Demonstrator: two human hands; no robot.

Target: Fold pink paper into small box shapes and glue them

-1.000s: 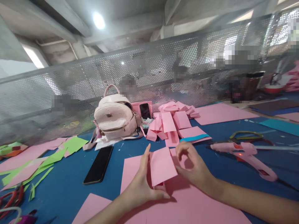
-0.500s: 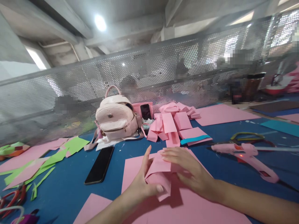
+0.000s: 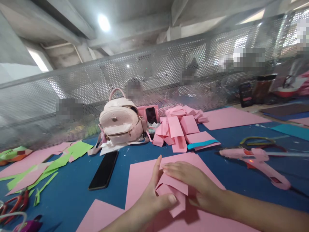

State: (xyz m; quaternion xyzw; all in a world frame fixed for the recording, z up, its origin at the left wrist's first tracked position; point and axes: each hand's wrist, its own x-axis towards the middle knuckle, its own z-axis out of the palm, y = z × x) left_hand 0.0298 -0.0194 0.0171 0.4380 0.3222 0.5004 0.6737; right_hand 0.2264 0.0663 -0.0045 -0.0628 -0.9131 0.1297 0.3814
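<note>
Between my two hands is a folded piece of pink paper [image 3: 174, 193], boxy in shape with a flap on top. My left hand [image 3: 158, 193] grips its left side, thumb across the front and index finger pointing up. My right hand [image 3: 195, 180] is cupped over the top and right side, its fingertips pressing on the upper flap. The right thumb is mostly hidden behind the paper. Beneath both hands lies a large pink sheet [image 3: 140, 177] on the blue table.
Left stand a black phone [image 3: 103, 170], green paper scraps [image 3: 78, 151] and red-handled pliers [image 3: 16, 206]. Behind are a pale pink backpack [image 3: 120, 124] and a heap of folded pink pieces [image 3: 176, 127]. A pink glue gun [image 3: 258, 162] with its light on lies right, near yellow-handled scissors [image 3: 257, 140].
Both hands and the folded paper have shifted slightly right and toward me. The paper has tilted, and my right fingers now curl further over its top.
</note>
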